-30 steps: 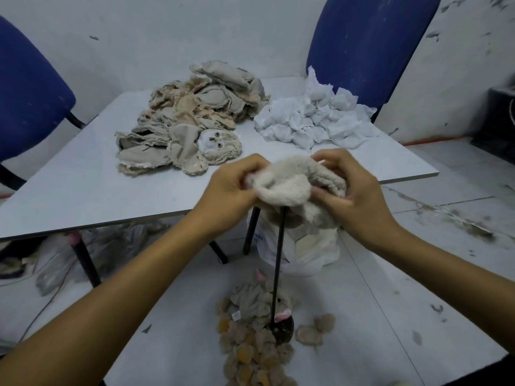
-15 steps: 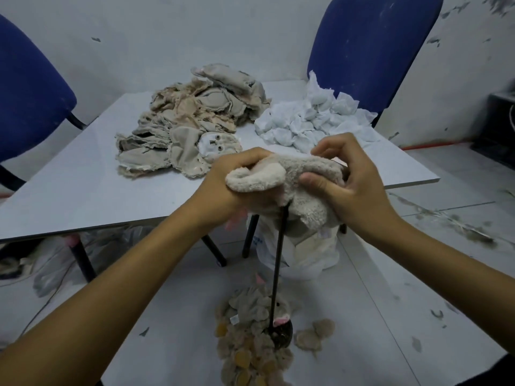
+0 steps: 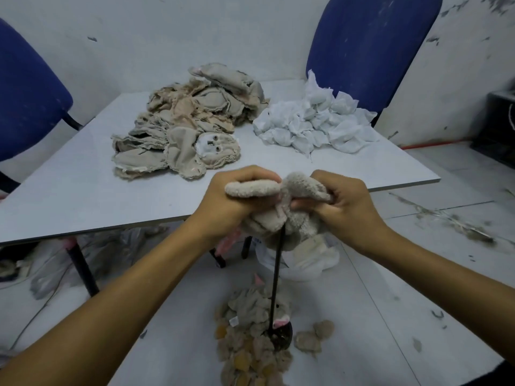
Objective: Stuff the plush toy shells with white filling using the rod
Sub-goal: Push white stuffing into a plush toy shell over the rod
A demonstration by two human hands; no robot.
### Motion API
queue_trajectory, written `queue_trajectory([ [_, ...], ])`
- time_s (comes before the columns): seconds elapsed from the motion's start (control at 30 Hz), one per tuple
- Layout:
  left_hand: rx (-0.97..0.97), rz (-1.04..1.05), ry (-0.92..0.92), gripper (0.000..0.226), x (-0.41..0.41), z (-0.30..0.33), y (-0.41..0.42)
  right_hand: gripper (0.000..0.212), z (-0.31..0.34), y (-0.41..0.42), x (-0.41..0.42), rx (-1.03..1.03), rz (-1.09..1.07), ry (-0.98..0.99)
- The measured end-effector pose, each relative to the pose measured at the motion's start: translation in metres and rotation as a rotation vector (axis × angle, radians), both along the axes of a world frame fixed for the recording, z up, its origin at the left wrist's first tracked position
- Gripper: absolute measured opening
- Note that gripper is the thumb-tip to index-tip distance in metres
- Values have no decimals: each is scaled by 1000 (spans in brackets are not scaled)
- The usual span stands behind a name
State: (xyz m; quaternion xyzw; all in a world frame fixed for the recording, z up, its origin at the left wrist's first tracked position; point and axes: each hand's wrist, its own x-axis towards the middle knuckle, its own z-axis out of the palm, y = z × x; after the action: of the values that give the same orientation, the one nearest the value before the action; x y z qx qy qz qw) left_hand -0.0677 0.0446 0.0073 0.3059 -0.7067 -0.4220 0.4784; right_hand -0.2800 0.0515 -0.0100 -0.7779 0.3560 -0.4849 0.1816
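While fingers (image 3: 262, 178) curl, both grip plush shell (image 3: 281, 207)

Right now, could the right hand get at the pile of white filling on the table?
Probably not at once: the right hand grips the plush toy on the rod; nothing blocks the white filling beyond it.

Both bare forearms reach forward and upward from the bottom corners of the view, converging at the middle. The left hand (image 3: 231, 199) is curled into a fist, knuckles turned up, its fingers wrapped over one end of a fuzzy beige plush toy shell (image 3: 281, 207). The right hand (image 3: 345, 201) faces it from the other side, fingers bent and thumb pressed inward, pinching the shell's other end. The two hands sit close together at the same height, wrists slightly bent, with the shell bunched between them.
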Motion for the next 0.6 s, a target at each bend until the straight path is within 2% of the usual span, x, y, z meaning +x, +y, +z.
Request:
queue_trajectory([
  [0.07, -78, 42, 64, 25, -5, 3, 1, 32, -4, -1, 1, -26, -16, -9],
  [0.13, -120, 108, -34, 31, -5, -6, 1, 32, -15, -2, 1, 37, -24, 23],
  [0.23, 19, 110, -192, 38, 0, -24, 7, 37, -29, 0, 3, 125, 14, 74],
  [0.3, -8, 116, -137, 43, 1, -21, 8, 39, -27, 0, 4, 36, 7, 28],
  [0.37, -61, 123, 39, 35, -1, -7, 4, 37, -16, -1, 4, -83, -25, -78],
  [0.43, -74, 104, 113, 29, -1, -1, 0, 35, -11, -3, 3, -127, -22, -60],
  [0.5, -68, 91, -88, 27, 1, -7, 3, 41, -19, -5, 4, -15, 2, 54],
  [0.57, 23, 28, -311, 25, 7, -12, 6, 44, -29, -6, 4, 155, 64, 99],
  [0.6, 80, -21, -360, 31, 11, -11, 4, 45, -30, -7, 2, 175, 80, 107],
])
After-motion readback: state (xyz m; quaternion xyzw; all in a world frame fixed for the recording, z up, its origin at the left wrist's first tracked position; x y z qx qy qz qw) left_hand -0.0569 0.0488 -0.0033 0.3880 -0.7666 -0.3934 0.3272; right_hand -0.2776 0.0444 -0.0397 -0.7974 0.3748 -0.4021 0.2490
